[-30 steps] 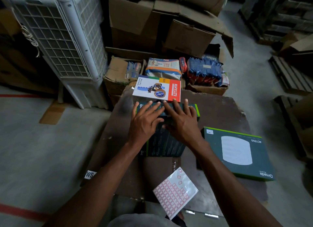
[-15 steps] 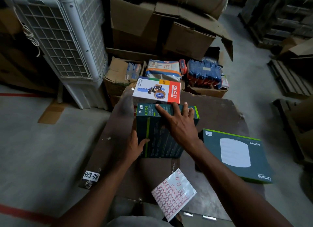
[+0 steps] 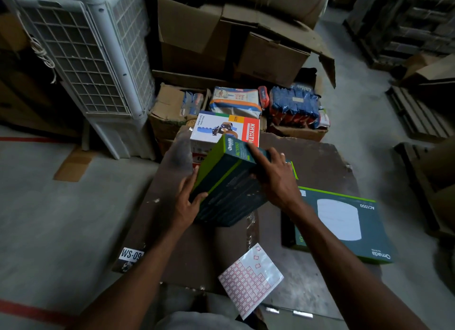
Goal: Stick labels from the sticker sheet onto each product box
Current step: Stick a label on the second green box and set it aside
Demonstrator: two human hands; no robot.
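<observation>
step in hand: the dark green product box (image 3: pixel 229 182) is being tilted up off the brown surface (image 3: pixel 320 162), prob. to expose a face for labelling. it is grasped at its near-left edge by the left hand (image 3: pixel 188 204), thumb on top; the right hand (image 3: pixel 273 174) is laid over its far end, fingers mostly straight, curl hard to judge. box looks matte w/ lime edging. next, a label must be peeled from the sticker sheet (image 3: pixel 251 279), lying nearer on the surface

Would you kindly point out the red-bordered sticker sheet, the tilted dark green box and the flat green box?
Red-bordered sticker sheet (image 3: pixel 248 279): head view, sheet centre.
Tilted dark green box (image 3: pixel 229 194): head view, large face.
Flat green box (image 3: pixel 369 231): head view, top face.
</observation>
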